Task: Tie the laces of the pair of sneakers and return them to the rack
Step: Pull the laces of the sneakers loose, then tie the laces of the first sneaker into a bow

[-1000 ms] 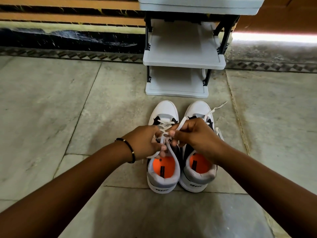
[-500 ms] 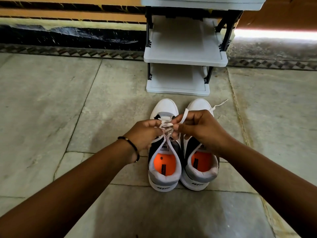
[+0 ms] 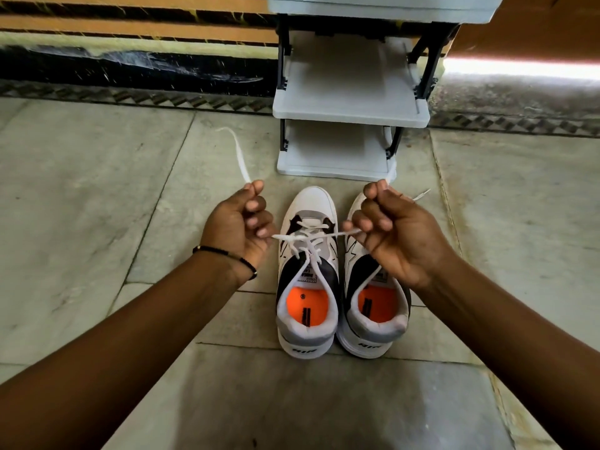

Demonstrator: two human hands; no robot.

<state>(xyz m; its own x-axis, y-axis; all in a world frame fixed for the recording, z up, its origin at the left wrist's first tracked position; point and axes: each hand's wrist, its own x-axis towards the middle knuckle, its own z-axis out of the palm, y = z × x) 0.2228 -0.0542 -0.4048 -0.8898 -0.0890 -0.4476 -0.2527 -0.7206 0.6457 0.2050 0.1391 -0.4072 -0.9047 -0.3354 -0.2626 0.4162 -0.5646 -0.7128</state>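
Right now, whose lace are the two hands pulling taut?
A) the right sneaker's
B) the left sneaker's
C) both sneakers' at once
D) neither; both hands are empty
B: the left hand and right hand each grip one end of the lace crossing the left sneaker.

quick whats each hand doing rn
Left hand: closed on one end of the left sneaker's lace.
Right hand: closed on the other lace end.

The sneakers (image 3: 308,280) look like smooth white and black synthetic leather with matt grey cloth collars and orange insoles; their laces (image 3: 311,238) are flat woven cloth. The rack (image 3: 350,112) has matt grey plastic shelves on black posts. The floor (image 3: 97,222) is dull, scuffed stone slabs.
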